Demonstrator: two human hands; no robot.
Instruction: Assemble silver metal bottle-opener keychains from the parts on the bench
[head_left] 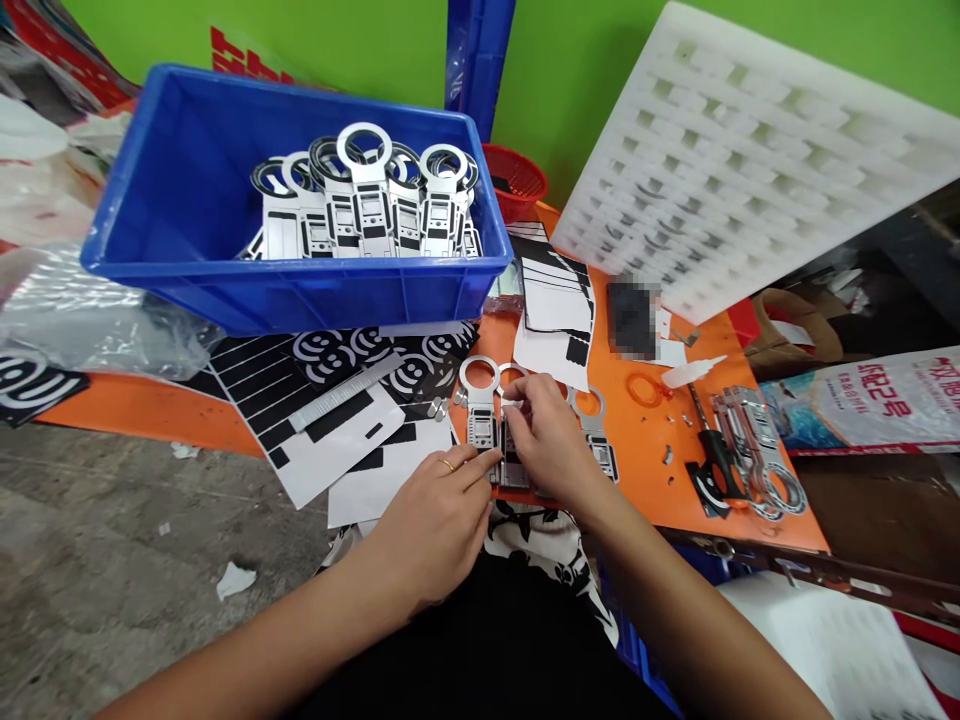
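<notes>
Several flat silver metal parts with a ring at the top and black stickers lie side by side at the orange table's front edge. My left hand (442,510), with a ring on one finger, reaches the lower end of the leftmost metal part (482,425). Its fingers are stretched out, their tips touching the part; its thumb is hidden. My right hand (551,440) is bent over the neighbouring part, thumb and fingertips drawn together at its upper body. Whatever is between those fingers is too small to make out. Another metal part (600,450) lies right of my right hand.
A blue bin (300,295) holding several similar ringed parts stands behind. Black and white sticker sheets (337,465) overhang the table's left front. On the right lie a screwdriver (720,465), a glue bottle (690,372) and metal pieces (757,440). A white perforated board (720,150) leans behind.
</notes>
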